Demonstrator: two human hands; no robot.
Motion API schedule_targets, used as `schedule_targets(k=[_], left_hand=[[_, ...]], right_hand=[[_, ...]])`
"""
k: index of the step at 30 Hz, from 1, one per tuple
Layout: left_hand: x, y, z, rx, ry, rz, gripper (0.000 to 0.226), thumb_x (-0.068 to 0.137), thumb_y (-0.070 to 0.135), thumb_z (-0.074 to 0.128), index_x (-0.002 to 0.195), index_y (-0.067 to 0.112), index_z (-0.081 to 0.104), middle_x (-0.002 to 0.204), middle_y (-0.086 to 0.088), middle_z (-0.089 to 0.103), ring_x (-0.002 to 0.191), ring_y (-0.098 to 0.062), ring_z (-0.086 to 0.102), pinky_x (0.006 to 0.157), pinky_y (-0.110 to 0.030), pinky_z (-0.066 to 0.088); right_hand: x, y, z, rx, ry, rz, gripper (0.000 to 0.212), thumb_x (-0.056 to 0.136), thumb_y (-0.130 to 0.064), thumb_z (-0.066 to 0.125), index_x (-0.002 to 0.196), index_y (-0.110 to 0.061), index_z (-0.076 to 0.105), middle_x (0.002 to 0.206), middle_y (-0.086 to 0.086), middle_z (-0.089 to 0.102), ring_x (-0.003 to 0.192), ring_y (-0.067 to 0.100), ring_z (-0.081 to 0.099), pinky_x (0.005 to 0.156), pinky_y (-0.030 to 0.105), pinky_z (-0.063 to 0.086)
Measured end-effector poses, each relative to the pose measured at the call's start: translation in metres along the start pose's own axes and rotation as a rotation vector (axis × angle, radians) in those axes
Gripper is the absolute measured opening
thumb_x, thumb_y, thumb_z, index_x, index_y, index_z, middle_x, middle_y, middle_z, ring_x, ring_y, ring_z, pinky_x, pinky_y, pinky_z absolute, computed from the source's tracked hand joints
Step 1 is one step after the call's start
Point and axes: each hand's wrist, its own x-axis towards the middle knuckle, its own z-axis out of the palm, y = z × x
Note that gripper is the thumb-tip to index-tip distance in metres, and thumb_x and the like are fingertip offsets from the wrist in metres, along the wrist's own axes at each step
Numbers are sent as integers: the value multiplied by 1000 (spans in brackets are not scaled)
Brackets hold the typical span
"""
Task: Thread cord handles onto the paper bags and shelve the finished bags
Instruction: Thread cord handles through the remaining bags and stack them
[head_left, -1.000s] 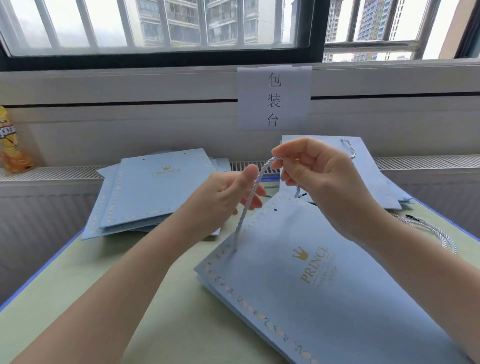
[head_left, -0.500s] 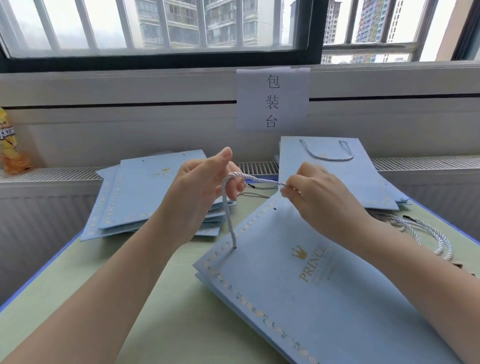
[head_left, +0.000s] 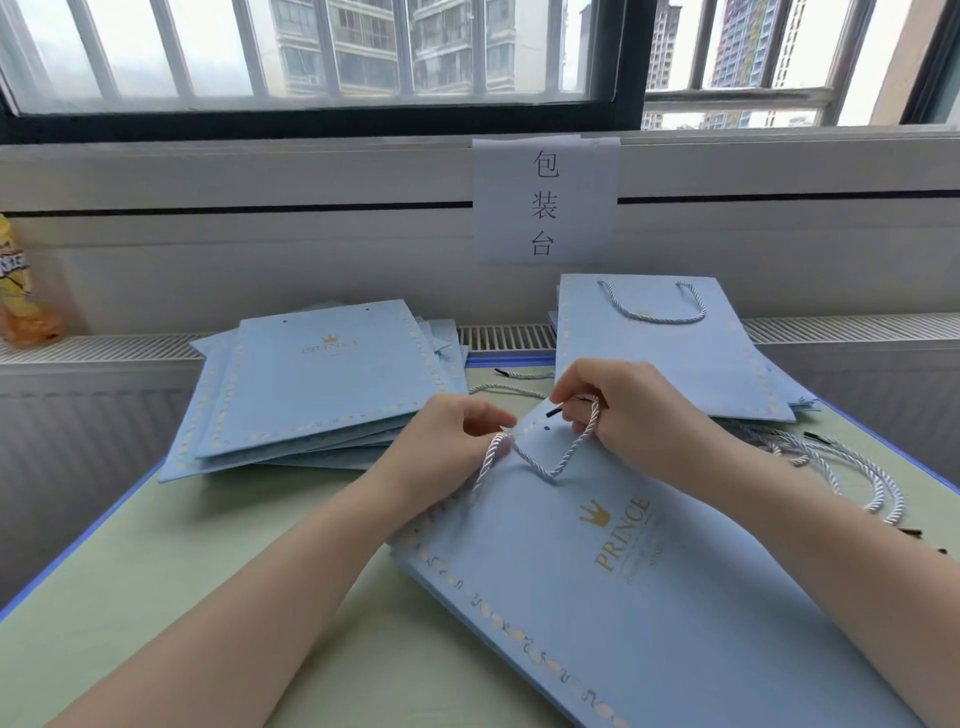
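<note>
Two hands' fingers (head_left: 582, 387) pinching one cord (head_left: 550, 465) over one flat bag (head_left: 649, 597), beside two bag stacks (head_left: 322, 384).

Both hands, left hand (head_left: 457, 441) and right hand (head_left: 628, 410), pinch a twisted cord (head_left: 545, 467) over a flat blue bag (head_left: 649, 597)

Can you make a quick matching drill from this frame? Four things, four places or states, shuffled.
Things:
1. cord
2. near bag
3. left stack
4. far-right bag

States:
A. no handles, holes bare
B. handle already threaded
C. held by both hands
D. flat on the table under the hands, one hole bare

Pairs: 1-C, 2-D, 3-A, 4-B

The left hand and right hand each pinch the cord, whose black tip sits near the bare hole.
</note>
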Motion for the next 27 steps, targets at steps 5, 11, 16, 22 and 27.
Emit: schedule_targets(k=[5,11,16,22,27], left_hand=[[-2,9,-8,-113,-89,-151,32,86,-6,54,87,22,72,89,-13,73,74,-16,61,73,-26,49],[-2,16,-13,-293,-76,-265,36,74,1,46,69,17,77,89,-22,67,80,-29,51,76,-41,39],[-1,15,-16,-389,-92,-272,35,85,-16,39,79,7,64,65,-5,69,57,-21,56,55,-26,45],[-1,11,-17,-459,-121,-280,16,86,-6,59,83,9,64,73,-7,69,51,-13,61,45,-20,47],[-2,15,-16,-421,-182,-243,31,86,-10,55,82,17,70,66,3,72,54,-10,66,47,-18,49]], right_hand=[[2,0,3,-225,-24,-152,23,83,7,53,91,-9,66,90,1,64,85,20,58,75,33,47],[0,-5,6,-206,58,-277,12,89,-6,57,89,-13,66,87,-5,55,77,17,54,68,27,44],[-2,-12,11,-62,83,-298,8,87,-7,64,89,-12,70,84,-4,56,75,11,52,70,5,37],[-4,-13,12,50,109,-344,15,88,-2,61,91,-12,73,88,3,63,77,13,57,71,12,41],[-4,-15,12,124,139,-290,12,86,-1,64,95,-9,66,86,-1,66,80,3,56,69,8,41]])
